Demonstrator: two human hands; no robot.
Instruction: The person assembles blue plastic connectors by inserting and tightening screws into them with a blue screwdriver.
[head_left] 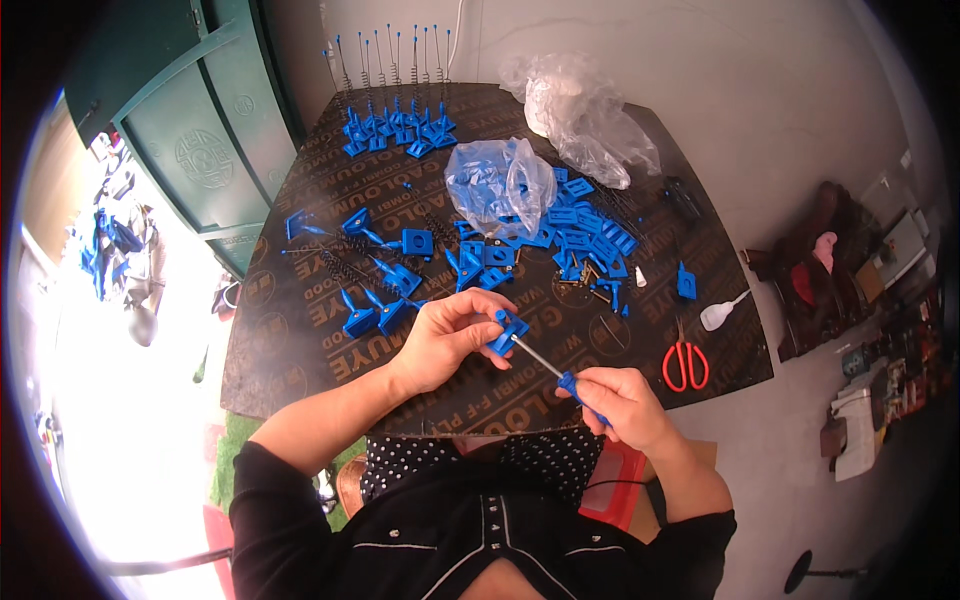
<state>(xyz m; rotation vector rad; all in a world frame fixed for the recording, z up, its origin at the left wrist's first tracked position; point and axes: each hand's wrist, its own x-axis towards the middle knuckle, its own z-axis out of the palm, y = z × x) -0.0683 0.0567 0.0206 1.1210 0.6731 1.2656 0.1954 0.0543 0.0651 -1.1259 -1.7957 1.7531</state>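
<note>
Small blue plastic bracket (508, 334) sits near-centre of dark board (300, 330), left hand (445, 335) pinching it tight; right hand (620, 400) wrapped round blue-handled screwdriver (545, 362). Keep shaft square w/ bracket, steady pressure, bracket braced.

Count, head view: 1 pair of red-handled scissors (685, 363); 1 screwdriver (548, 366); 2 clear plastic bags, one holding blue parts (497, 184), one crumpled (585, 120); 1 white squeeze bottle (718, 314); 1 dark board (300, 330); about 9 upright spring-and-wire pieces (395, 85) in the back row; loose blue plastic parts (585, 232) too many and too overlapped to count
</note>
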